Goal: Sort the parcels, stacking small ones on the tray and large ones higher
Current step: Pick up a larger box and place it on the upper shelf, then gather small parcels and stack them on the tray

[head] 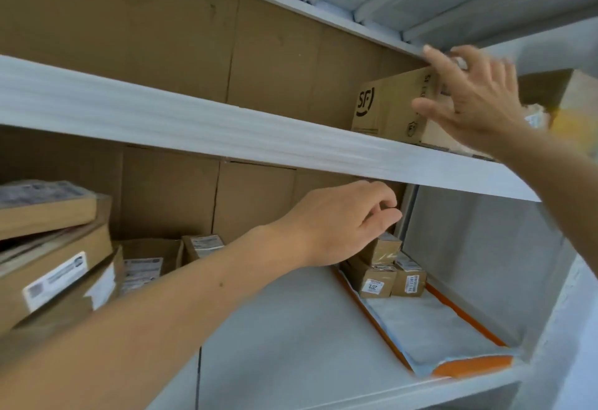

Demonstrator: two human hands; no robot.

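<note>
A large brown SF box (386, 108) stands on the upper shelf at the right. My right hand (469, 96) lies against its right front corner with fingers spread and straight. On the lower shelf an orange tray (466, 316) lined with pale padding holds three small parcels (388, 275) stacked at its far end. My left hand (339, 225) hovers just above and left of that stack, fingers loosely curled and holding nothing.
Several larger and small parcels (55, 264) are piled on the lower shelf's left side. The white edge of the upper shelf (226, 131) crosses the view between my hands. Another brown box (563, 96) sits right of the SF box. Cardboard backs the shelves.
</note>
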